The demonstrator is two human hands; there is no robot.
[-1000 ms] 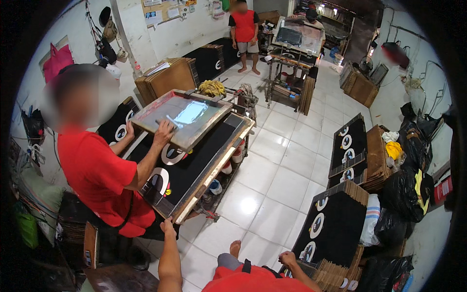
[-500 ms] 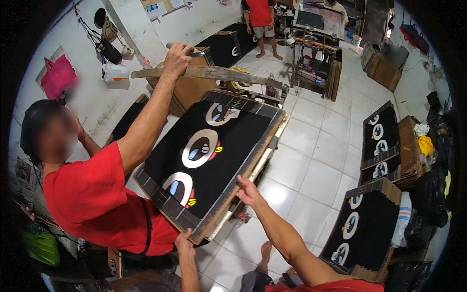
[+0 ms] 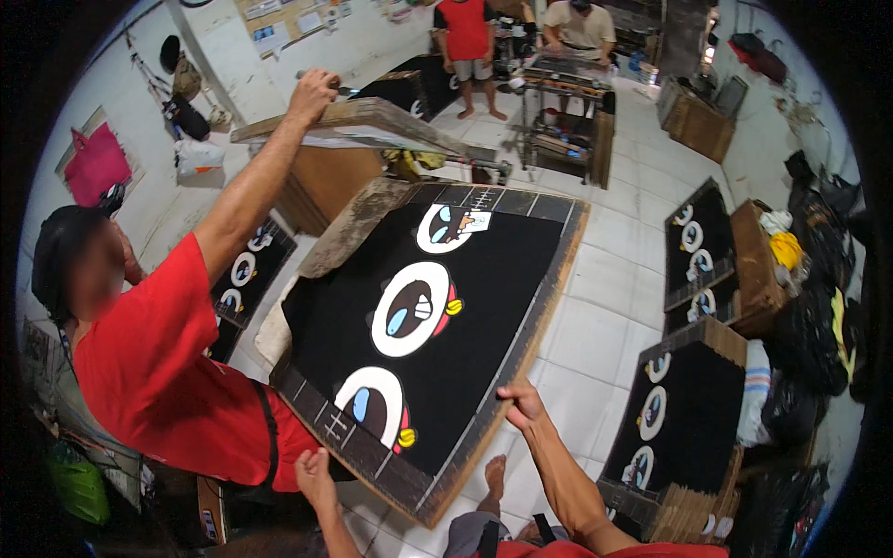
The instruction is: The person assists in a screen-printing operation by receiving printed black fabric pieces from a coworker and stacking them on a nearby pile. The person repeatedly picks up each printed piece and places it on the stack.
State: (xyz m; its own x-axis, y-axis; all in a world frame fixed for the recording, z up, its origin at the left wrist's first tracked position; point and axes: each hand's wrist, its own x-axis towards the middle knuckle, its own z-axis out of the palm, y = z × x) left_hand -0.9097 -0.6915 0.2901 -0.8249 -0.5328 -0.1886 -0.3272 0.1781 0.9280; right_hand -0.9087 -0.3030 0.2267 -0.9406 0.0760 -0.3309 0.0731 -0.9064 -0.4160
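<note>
We see a long printing board (image 3: 437, 325) covered in black fabric bearing three round white-rimmed cartoon prints in a row, its wooden edges worn and ink-stained. Our left hand (image 3: 314, 474) grips its near corner and our right hand (image 3: 523, 406) clasps its right edge. A co-worker in a red shirt (image 3: 153, 367) holds a raised screen frame (image 3: 358, 126) above the far end.

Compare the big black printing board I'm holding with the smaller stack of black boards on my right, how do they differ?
The board in hand is tilted and held up by the left hand and right hand; the stack rests on the floor. The held board shows a wide worn edge with grid marks; the stack looks smaller. Both are black with three white round prints.
</note>
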